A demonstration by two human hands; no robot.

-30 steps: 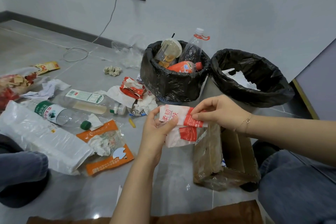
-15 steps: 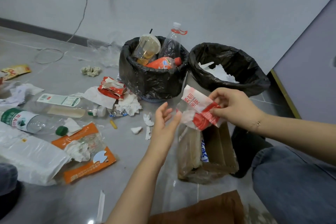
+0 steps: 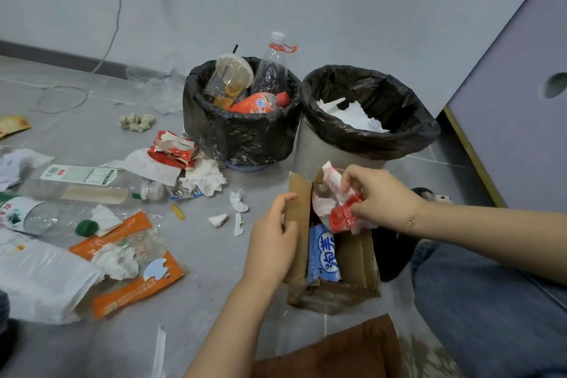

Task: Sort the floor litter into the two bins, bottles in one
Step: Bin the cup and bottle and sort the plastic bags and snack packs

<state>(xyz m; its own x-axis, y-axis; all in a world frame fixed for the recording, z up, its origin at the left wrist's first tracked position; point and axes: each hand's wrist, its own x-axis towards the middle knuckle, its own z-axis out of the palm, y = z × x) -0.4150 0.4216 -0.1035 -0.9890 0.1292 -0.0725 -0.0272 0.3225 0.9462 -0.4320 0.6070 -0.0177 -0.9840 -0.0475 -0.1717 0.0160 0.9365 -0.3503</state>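
Right hand (image 3: 379,193) pinches a crumpled red-and-white wrapper (image 3: 339,209), fingers curled round it, held over the open top of a small cardboard box (image 3: 357,258). I note the wrapper touches the box's far rim and overlaps its opening. Left hand (image 3: 273,242) grips the box's near-left flap, thumb on the outer face, fingertips over the edge. Inside the box I see a blue packet (image 3: 322,255) standing along the left wall.

Two bins with black liners stand side by side against the wall, just beyond the box. Left bin (image 3: 242,135) holds a clear bottle (image 3: 271,70) upright, an orange bottle (image 3: 260,103) lying across, and a plastic cup (image 3: 228,80) tilted. Right bin (image 3: 368,132) holds white paper (image 3: 352,115).

Floor litter at left: a clear bottle with white cap (image 3: 92,184), a green-capped bottle (image 3: 40,216), an orange packet (image 3: 129,261), tissue wads (image 3: 202,178), a red torn wrapper (image 3: 173,150).
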